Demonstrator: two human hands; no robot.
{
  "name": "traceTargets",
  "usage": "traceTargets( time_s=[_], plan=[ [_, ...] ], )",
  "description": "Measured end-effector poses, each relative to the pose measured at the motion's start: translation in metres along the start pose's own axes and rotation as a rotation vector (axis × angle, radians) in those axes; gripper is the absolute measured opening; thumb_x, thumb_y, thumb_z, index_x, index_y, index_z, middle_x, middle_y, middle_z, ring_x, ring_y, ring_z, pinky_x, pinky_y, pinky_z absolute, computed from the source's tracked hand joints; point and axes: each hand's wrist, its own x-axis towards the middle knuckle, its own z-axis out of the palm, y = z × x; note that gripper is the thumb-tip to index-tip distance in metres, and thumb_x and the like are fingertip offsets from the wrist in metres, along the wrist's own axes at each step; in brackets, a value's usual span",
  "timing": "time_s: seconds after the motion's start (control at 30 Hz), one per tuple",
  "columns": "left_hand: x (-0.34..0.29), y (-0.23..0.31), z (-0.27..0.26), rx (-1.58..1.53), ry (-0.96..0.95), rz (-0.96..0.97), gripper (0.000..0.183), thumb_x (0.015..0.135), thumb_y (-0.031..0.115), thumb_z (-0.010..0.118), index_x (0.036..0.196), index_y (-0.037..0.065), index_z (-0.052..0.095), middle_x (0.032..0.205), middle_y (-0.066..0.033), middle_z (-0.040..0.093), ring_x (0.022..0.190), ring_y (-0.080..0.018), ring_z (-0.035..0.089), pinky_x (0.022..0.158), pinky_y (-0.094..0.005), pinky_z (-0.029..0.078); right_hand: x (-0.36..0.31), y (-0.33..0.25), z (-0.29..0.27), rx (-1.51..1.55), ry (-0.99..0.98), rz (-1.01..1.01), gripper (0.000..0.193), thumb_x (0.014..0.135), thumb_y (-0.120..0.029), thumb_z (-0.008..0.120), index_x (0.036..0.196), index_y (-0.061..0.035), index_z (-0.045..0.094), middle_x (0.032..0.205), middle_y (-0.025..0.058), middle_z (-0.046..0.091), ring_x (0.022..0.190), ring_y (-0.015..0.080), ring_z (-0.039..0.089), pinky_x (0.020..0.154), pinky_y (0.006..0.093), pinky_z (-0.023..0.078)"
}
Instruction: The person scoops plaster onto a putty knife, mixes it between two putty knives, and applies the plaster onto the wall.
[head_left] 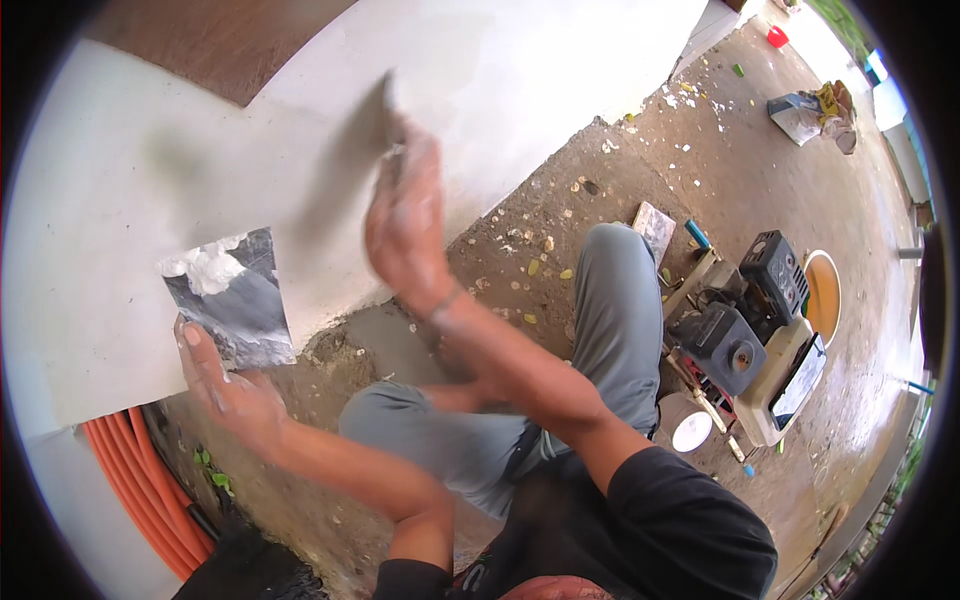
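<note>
In my left hand (pixel 235 400) is a dark, square putty board (pixel 235 310), tilted in front of the white wall (pixel 110 250). White putty (pixel 212 265) lies heaped along its top left edge. My fingers are closed at its lower edge, and the grip behind it is hidden. Farther up, my right hand (pixel 408 220) is closed around a putty knife (pixel 391 95), seen nearly edge-on and blurred. Its tip is at the wall surface, with a shadow beside it. White smears cover both hands.
Beside my bent knee stands a small engine-like machine (pixel 735 340), with an orange-lined bucket (pixel 822 290) and a white pail (pixel 685 420) close to it. Orange tubing (pixel 145 490) runs at lower left. A bag (pixel 795 118) lies far right. White splatter dots the floor.
</note>
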Motion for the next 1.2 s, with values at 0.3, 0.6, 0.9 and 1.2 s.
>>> traceTargets(
  time_s=[0.3,0.6,0.9,1.2],
  plan=[
    [0.0,-0.005,0.0,-0.047,0.031,0.037,0.053,0.092,0.028,0.064,0.13,-0.008,0.052,0.132,-0.0162,0.054,0.116,-0.0223,0.053,0.096,-0.033,0.043,-0.001,0.065,-0.05,-0.043,0.119,-0.261,0.059,0.084,0.015,0.032,0.141,0.0025,0.037,0.137,0.0225,0.045,0.127,0.0344,0.044,0.106,0.0436,0.043],
    [-0.013,0.014,0.023,-0.126,0.095,-0.093,0.039,0.092,0.009,0.061,0.129,-0.001,0.056,0.131,-0.0175,0.055,0.121,-0.0248,0.055,0.098,-0.0346,0.047,-0.037,0.069,-0.036,-0.269,-0.226,-0.197,0.057,0.085,0.015,0.031,0.139,0.0022,0.041,0.141,0.0233,0.042,0.13,0.0357,0.041,0.115,0.0421,0.032],
    [-0.012,0.002,0.023,-0.045,0.038,0.023,0.039,0.096,0.022,0.057,0.124,-0.007,0.058,0.134,-0.0171,0.053,0.12,-0.0214,0.054,0.099,-0.0319,0.045,0.027,0.115,-0.048,-0.218,0.087,-0.13,0.042,0.098,-0.001,0.025,0.136,0.0132,0.036,0.134,0.0263,0.045,0.128,0.0356,0.043,0.112,0.0382,0.037],
    [-0.005,-0.007,0.018,0.102,-0.201,-0.113,0.054,0.096,0.039,0.057,0.129,-0.003,0.052,0.12,-0.0129,0.057,0.105,-0.0195,0.056,0.088,-0.0303,0.047,-0.092,0.053,-0.038,0.251,-0.207,0.259,0.041,0.097,-0.004,0.036,0.136,0.0039,0.045,0.132,0.0209,0.051,0.123,0.0325,0.049,0.107,0.0426,0.036]
  ],
)
